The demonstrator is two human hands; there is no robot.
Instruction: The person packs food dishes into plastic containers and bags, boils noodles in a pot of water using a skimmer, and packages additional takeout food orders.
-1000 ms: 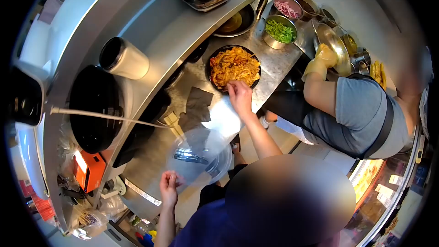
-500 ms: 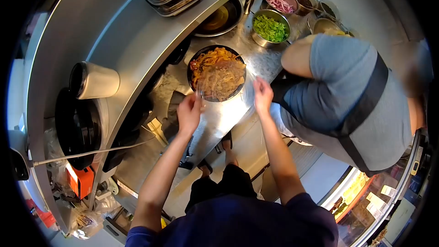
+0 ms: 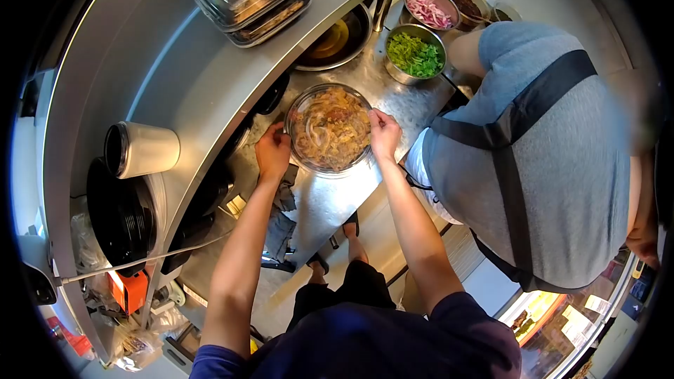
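A round black bowl of orange-brown food (image 3: 328,128) stands on the steel counter (image 3: 319,200), with a clear round lid (image 3: 330,167) lying over it. My left hand (image 3: 273,151) pinches the lid's rim at the left side of the bowl. At the right side my right hand (image 3: 384,133) holds the rim between thumb and fingers. Whether the lid's edge is pressed down all round I cannot tell. A dark grey cloth (image 3: 281,221) lies just below my left hand.
Tins of chopped greens (image 3: 415,54) and pink strips (image 3: 430,11) stand at the upper right. A co-worker in a grey shirt (image 3: 554,168) is close on the right. The steel shelf (image 3: 203,77) overhangs the left, bearing stacked lidded trays (image 3: 253,0) and a white tub (image 3: 151,149).
The clear lid has come from the lower left onto the bowl. My left hand moved up with it, and my right hand went to the bowl's right side. The co-worker has turned and leaned nearer.
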